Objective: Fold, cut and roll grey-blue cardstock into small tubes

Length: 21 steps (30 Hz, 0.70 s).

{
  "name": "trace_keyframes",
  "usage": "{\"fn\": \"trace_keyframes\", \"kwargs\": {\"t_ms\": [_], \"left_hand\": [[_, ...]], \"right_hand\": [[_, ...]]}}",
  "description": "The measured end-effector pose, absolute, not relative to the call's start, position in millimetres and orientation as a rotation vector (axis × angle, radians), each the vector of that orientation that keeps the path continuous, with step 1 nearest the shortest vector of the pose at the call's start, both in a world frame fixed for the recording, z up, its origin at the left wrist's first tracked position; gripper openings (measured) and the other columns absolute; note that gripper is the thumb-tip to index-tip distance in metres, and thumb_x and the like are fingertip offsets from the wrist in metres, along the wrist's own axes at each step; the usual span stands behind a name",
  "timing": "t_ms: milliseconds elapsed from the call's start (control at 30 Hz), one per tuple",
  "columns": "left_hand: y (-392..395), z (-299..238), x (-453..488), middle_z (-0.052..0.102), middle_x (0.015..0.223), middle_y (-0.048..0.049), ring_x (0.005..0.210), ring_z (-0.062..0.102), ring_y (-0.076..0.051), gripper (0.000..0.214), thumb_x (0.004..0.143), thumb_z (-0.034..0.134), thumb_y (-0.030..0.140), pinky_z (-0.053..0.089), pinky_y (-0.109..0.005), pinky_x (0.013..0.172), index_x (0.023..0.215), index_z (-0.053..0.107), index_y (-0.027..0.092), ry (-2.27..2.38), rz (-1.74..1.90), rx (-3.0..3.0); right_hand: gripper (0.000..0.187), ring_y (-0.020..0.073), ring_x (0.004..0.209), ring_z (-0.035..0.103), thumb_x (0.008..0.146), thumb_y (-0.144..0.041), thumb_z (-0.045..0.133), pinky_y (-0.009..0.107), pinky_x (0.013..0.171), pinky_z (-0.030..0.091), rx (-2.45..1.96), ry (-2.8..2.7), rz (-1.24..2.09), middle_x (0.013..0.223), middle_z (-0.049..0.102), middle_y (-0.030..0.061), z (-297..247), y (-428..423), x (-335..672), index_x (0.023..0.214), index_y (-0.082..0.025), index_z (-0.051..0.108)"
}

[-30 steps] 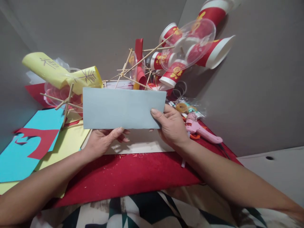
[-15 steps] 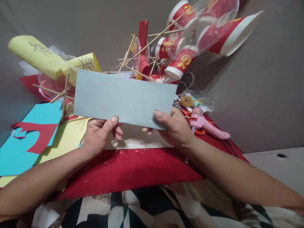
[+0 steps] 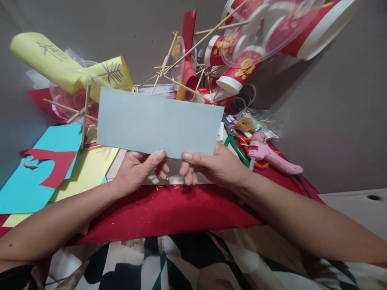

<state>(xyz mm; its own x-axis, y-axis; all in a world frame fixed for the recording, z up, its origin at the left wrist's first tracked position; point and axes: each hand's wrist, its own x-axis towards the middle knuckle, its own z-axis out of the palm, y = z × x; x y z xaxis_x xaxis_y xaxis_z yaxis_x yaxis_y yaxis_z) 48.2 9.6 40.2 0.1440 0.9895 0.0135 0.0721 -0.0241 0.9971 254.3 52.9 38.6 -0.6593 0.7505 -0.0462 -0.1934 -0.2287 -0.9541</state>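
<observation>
With left hand and right hand side by side, pinched grey paper sheet by its six o'clock edge, thumbs in front. Held it upright over red cloth, pink glue gun at three o'clock. Showed no fold, cut or glue yet.

Plain grey-blue paper strip

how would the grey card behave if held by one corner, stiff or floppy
Probably fairly stiff: the card stands flat above the left hand and right hand, which pinch only its lower edge, with no sag at the corners. Likely light, since fingertips alone carry it. Its smooth face may slip in a loose pinch.
</observation>
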Motion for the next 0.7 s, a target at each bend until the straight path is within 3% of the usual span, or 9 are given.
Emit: {"fn": "trace_keyframes", "kwargs": {"t_ms": [233,400,567,700], "left_hand": [[2.3,39.7,51.0,0.065,0.050,-0.0008,0.039,0.057,-0.011,0.041,0.083,0.072,0.052,0.049,-0.023,0.044,0.064,0.069,0.017,1.236,1.165,1.270],[4.1,32.3,48.2,0.066,0.050,-0.0023,0.041,0.058,-0.011,0.047,0.079,0.073,0.061,0.049,-0.023,0.045,0.065,0.072,0.015,1.175,1.170,1.135],[10.6,37.0,35.2,0.063,0.047,-0.0022,0.039,0.054,-0.009,0.054,0.083,0.068,0.065,0.044,-0.022,0.044,0.060,0.071,0.016,1.229,1.269,1.139],[12.8,50.5,27.5,0.056,0.041,-0.0008,0.037,0.048,-0.009,0.059,0.086,0.062,0.066,0.040,-0.023,0.042,0.049,0.061,0.020,1.251,1.420,1.253]], "right_hand": [[0.036,0.0144,0.051,0.069,0.083,-0.045,0.079,0.021,0.049,0.058,-0.648,-1.460,1.977,0.065,0.073,0.0066,37.7,49.8,253.0,0.074,-0.011,0.074],[0.039,0.0142,0.051,0.068,0.086,-0.048,0.076,0.021,0.051,0.058,-0.656,-1.551,1.937,0.059,0.071,0.0075,33.9,52.5,255.6,0.075,-0.010,0.076],[0.038,0.0138,0.051,0.068,0.087,-0.049,0.076,0.020,0.053,0.058,-0.676,-1.594,1.855,0.063,0.073,0.0084,31.0,62.2,266.1,0.074,-0.013,0.078],[0.036,0.0144,0.049,0.067,0.084,-0.050,0.078,0.022,0.050,0.059,-0.661,-1.634,1.761,0.064,0.074,0.0076,33.8,69.7,275.2,0.071,-0.016,0.079]]}}
